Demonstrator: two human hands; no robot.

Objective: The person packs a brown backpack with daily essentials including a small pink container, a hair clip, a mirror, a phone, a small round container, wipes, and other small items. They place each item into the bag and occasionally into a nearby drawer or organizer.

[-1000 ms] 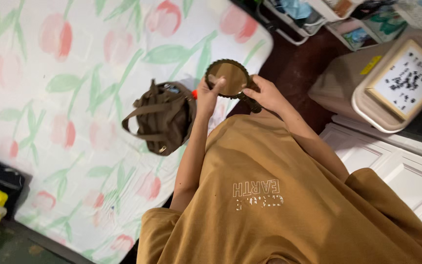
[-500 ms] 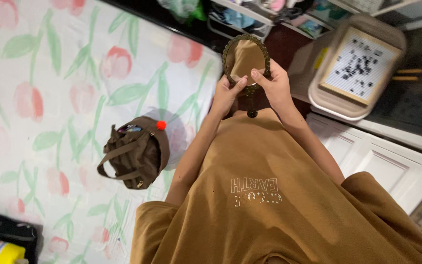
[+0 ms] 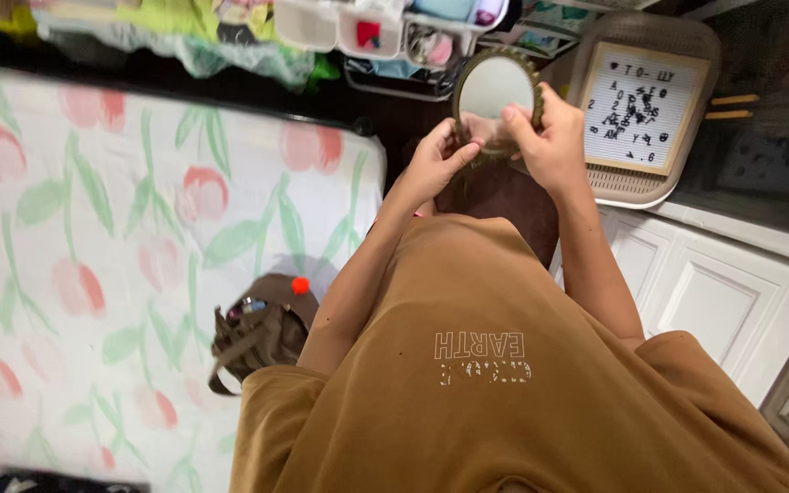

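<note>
Brass-coloured and oval, a small hand mirror [image 3: 495,91] with an ornate rim is held up in front of the person, seen from above by the head camera. The left hand [image 3: 436,164] is closed on the lower left edge of the frame, thumb and fingers pinching the rim. The right hand [image 3: 550,141] is wrapped around the lower right edge, with its thumb laid across the bottom of the glass. Both grips are closed firmly on the mirror; its handle is hidden behind the hands.

Compared with a second ago, the mirror has been raised higher and farther from the body, and its glass now shows pale rather than brown. The view has also been shifted, so shelving with storage bins [image 3: 385,27] now appears along the top. This suggests that the mirror is being lifted and turned for inspection rather than set down.

A mustard-brown shirt [image 3: 504,383] fills the lower centre. To the left, a bed with a tulip-print sheet [image 3: 93,228] in pink and green is seen. A brown handbag [image 3: 257,333] with an orange pompom lies on the sheet, now partly hidden by the person's left arm. To the right, a framed letter board [image 3: 641,105] rests on a beige lidded box [image 3: 655,183], and white panelled cabinet doors [image 3: 723,292] lie below it.
</note>
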